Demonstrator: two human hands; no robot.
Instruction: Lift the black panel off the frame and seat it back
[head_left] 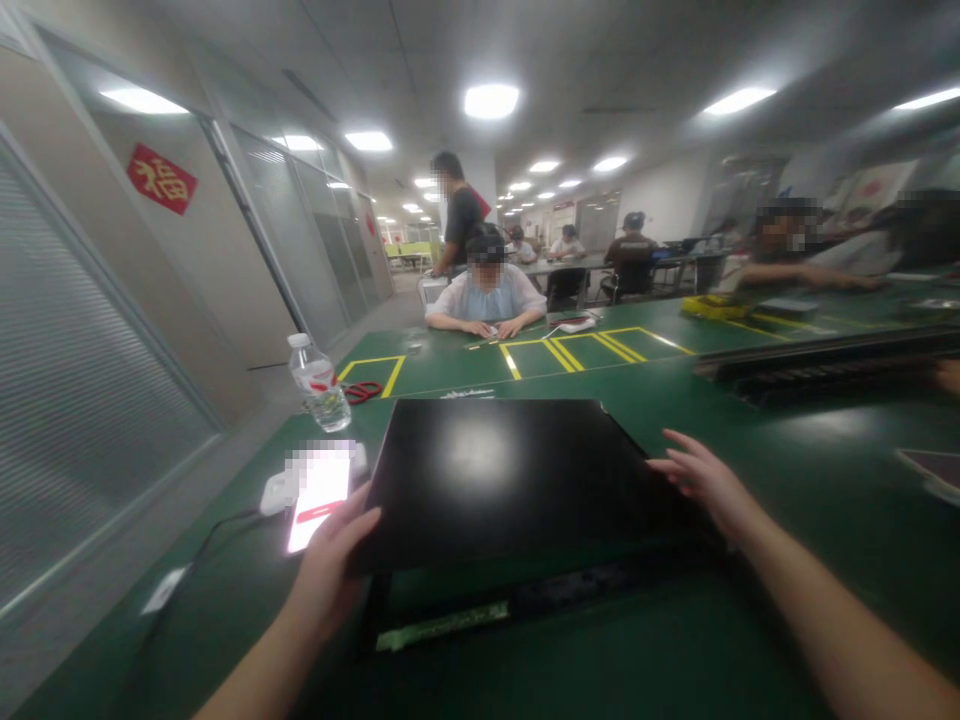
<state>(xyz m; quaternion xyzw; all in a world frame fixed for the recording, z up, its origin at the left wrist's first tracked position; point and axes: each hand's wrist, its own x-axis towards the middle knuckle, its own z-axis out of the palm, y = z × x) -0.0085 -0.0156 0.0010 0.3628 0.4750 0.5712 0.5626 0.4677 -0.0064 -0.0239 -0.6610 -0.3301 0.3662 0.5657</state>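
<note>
A flat, glossy black display panel [495,490] is held tilted over the green table, its front edge raised. My left hand [334,555] grips the panel's left edge, thumb on top and the other fingers underneath. At the right edge, my right hand [705,480] has its fingers spread, with the fingertips at the panel's side; whether they touch it cannot be made out. Below the panel's near edge lies a dark frame [570,585] with a greenish strip [442,625] along it, partly hidden and blurred.
Left of the panel are a lit phone [324,495], a white plug with a cable [276,494], a water bottle [321,385] and red-handled scissors [364,392]. Long black parts [825,362] lie at right. A person [487,295] sits opposite, behind yellow tape marks [566,350].
</note>
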